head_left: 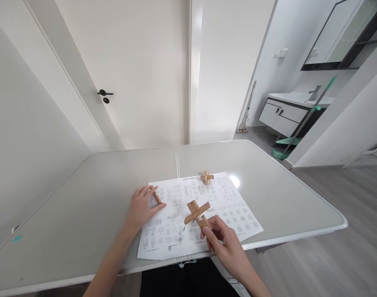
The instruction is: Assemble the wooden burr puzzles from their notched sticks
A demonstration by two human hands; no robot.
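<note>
From the head camera, the right hand (pixel 225 244) is closed around the lower end of a wooden cross (pixel 196 211), thumb and fingertips (pixel 207 232) pinching one arm of it. The rest of the piece is tilted up and clear of the printed sheet (pixel 237 214) below. The left hand (pixel 142 207) lies palm down on the near left part of that sheet, fingers curled and nipped on a short wooden bar (pixel 157 199) that rests against the paper. A second, smaller wooden knot (pixel 207 177) sits alone at the far edge of the sheet, well apart from both hands. The sheet lies flat on the grey table (pixel 83 198), near its front edge. The cross looks like light, stiff, smooth-sawn wood, hard enough not to give under a pinch. As its bars seem only slotted together, I judge it could slide apart if held by one arm and tipped. A grip across the joint where the bars meet would be surer than the present hold at the end. The loose bar is thin and square-edged, so it should lift best when pinched on its long sides. The paper under it is thin and may drag along
</note>
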